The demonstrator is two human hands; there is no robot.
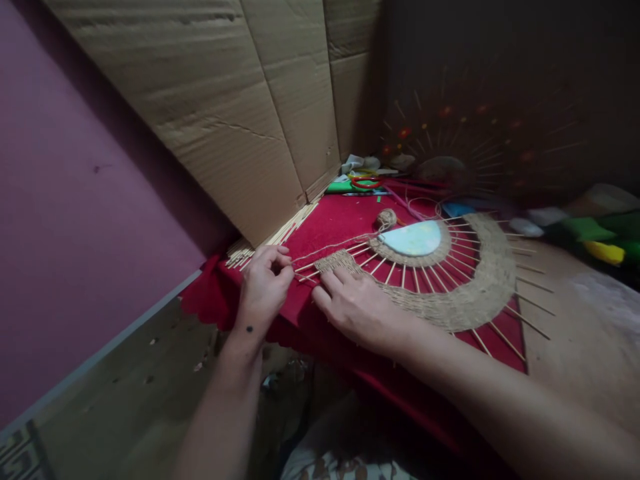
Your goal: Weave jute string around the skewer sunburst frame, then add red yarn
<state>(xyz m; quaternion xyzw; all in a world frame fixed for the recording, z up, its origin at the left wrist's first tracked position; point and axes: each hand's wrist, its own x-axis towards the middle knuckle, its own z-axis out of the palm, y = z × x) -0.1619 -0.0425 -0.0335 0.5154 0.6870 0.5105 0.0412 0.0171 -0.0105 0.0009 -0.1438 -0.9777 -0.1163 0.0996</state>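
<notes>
Currently | my left hand (265, 281) pinches string (335, 247) | my right hand (357, 305) covers woven band (500, 267), grip unclear | stick tips (309, 277) point leftward, left nearer

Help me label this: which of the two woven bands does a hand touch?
The wider outer band; the right hand rests on it. The narrower inner band, edging the pale half-disc, is untouched.

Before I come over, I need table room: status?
Left hand apparently pinching twine. Right hand on woven fan, grip unclear. Fan mostly on red cloth; loose sticks just beyond left hand.
</notes>
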